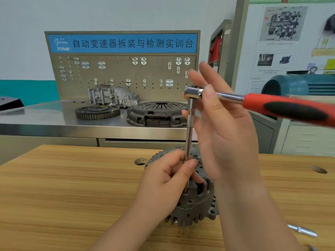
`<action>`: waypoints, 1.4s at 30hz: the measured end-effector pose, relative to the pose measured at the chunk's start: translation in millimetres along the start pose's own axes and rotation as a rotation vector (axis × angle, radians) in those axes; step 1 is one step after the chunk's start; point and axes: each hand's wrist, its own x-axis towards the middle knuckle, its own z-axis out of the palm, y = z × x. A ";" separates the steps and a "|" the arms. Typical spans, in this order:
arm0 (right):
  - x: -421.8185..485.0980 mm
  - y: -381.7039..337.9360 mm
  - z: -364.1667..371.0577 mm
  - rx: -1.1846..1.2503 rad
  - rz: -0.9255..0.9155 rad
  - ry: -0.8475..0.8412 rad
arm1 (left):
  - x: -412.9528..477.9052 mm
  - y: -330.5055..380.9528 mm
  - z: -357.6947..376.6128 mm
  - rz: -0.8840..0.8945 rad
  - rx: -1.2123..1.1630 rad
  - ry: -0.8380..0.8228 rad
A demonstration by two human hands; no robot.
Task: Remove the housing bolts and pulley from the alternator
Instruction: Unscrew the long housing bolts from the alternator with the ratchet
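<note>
Currently left hand fingers clenched round the lower end of the extension bar, just above the alternator. Right hand released: fingers straight and spread, thumb resting on the shank of the red-handled ratchet. Ratchet head sits atop the bar; handle points toward the bench's right edge. Bar upright, tip down at the housing. Alternator stands on the wooden bench, right of centre, near the front edge. Silver metal piece lies toward the front right corner.
</note>
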 end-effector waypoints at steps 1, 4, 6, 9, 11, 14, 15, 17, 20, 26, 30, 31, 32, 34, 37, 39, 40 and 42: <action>0.2 -0.6 0.3 0.012 -0.003 -0.012 | 0.0 -1.1 0.2 0.001 0.002 0.008; 1.3 -2.4 -0.1 0.161 0.113 -0.098 | -0.7 -1.9 1.3 0.010 -0.020 0.005; 1.3 -2.7 -1.5 0.225 0.191 -0.127 | -1.1 -2.3 1.9 0.014 -0.051 -0.013; 1.0 -2.6 0.3 0.241 0.265 -0.106 | -2.6 -2.9 1.6 0.048 -0.005 -0.028; 0.0 -1.2 2.2 0.206 0.205 -0.076 | -2.1 -3.5 1.5 0.054 -0.008 -0.009; -2.3 0.2 4.3 0.043 0.033 -0.039 | 0.2 -5.2 2.7 0.003 -0.040 0.012; -2.8 1.0 5.2 0.016 0.007 -0.039 | 0.5 -6.5 2.9 -0.004 -0.035 0.015; -3.0 1.3 6.2 0.056 0.024 -0.051 | 0.0 -6.9 2.6 -0.003 -0.033 0.009; -1.8 0.2 5.2 0.185 0.127 -0.060 | -2.1 -7.8 1.5 0.018 -0.064 -0.025; -0.6 2.3 3.9 0.146 0.107 -0.004 | -1.7 -6.7 0.6 0.015 -0.079 -0.039; -2.1 4.4 4.9 0.071 0.002 -0.003 | 0.3 -8.2 2.7 -0.039 -0.109 -0.029; -2.0 4.0 5.3 0.095 0.014 -0.022 | 0.1 -7.8 2.8 -0.037 -0.113 -0.031; -1.7 3.5 5.3 0.125 0.040 -0.037 | -0.4 -7.1 2.6 -0.028 -0.118 -0.034; -1.3 2.2 4.8 0.193 0.112 -0.045 | -1.2 -5.4 1.1 -0.004 -0.125 -0.044; -1.0 2.2 3.7 0.266 0.193 -0.014 | -1.2 -3.1 -1.9 0.016 -0.113 -0.066; -1.2 4.6 3.4 0.214 0.155 0.009 | 0.7 -2.6 -2.4 -0.002 -0.133 -0.058; -1.2 5.3 3.9 0.176 0.125 0.017 | 1.8 -2.1 -2.2 -0.024 -0.152 -0.043; -1.4 5.4 4.6 0.111 0.059 0.030 | 3.4 -2.5 -0.9 -0.057 -0.156 -0.020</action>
